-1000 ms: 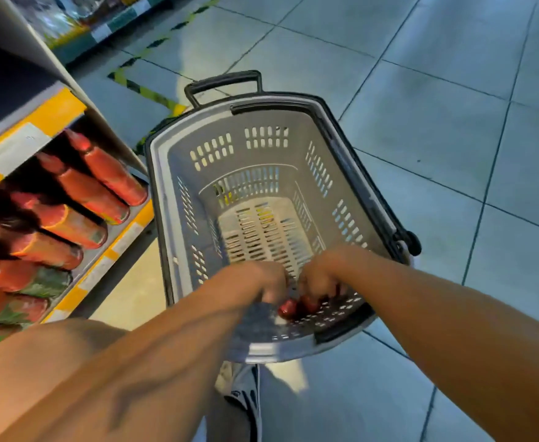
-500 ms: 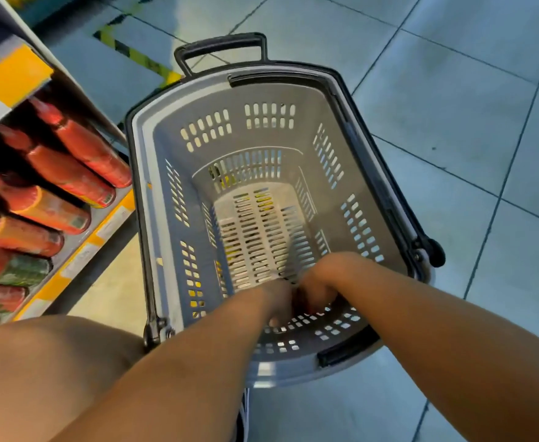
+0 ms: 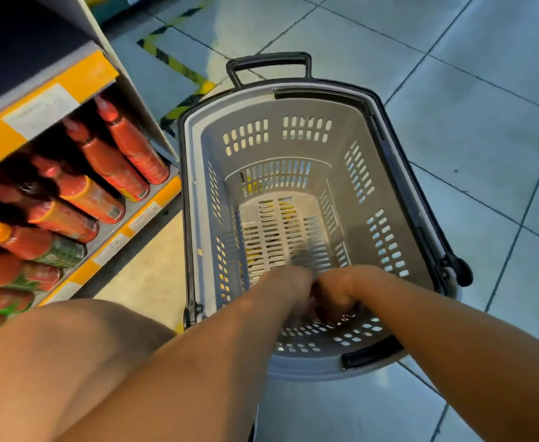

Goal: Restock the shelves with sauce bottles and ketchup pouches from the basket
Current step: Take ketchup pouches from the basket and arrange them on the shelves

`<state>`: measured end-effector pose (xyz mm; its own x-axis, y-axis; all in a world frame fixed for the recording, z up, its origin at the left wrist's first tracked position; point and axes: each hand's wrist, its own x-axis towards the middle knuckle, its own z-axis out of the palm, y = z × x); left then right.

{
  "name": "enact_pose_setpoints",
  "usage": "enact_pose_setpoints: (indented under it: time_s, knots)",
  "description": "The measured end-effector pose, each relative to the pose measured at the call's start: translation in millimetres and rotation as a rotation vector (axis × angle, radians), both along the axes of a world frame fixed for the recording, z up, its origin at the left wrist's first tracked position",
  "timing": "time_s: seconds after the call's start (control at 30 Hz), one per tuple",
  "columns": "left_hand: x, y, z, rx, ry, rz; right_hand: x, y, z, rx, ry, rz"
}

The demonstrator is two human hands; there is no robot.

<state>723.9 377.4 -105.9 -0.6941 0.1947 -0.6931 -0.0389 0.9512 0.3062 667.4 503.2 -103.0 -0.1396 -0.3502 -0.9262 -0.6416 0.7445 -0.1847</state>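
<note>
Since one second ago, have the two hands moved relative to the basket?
No. The left hand and right hand stay together low at the basket's near end, just beyond its near rim; only the camera view shifted.

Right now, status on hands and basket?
Left hand and right hand together, low in the grey basket. Grasp hidden. Basket otherwise bare. Nothing blocking.

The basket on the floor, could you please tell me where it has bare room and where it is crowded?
The basket is bare across its slotted floor, from the far wall by the pull handle to mid-basket. Only the near end is crowded, with the left hand and right hand together. The shelf beside it is packed with sauce bottles.
</note>
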Motion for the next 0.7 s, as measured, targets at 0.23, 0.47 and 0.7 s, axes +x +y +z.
enact_pose_setpoints:
  time_s: [0.23,0.47,0.7]
  knots:
    - [-10.6,-40.0,62.2,0.101,0.252,0.174,-0.2,-2.7,33.2,-0.217,0.273,-0.314]
    - [5.2,-99.2,151.6,0.236,0.578,0.416,3.9,-20.5,126.8,-0.628,0.597,-0.547]
    - [101.5,-194.9,267.6,0.440,0.922,0.679,30.9,-92.0,223.1,-1.088,0.723,-0.608]
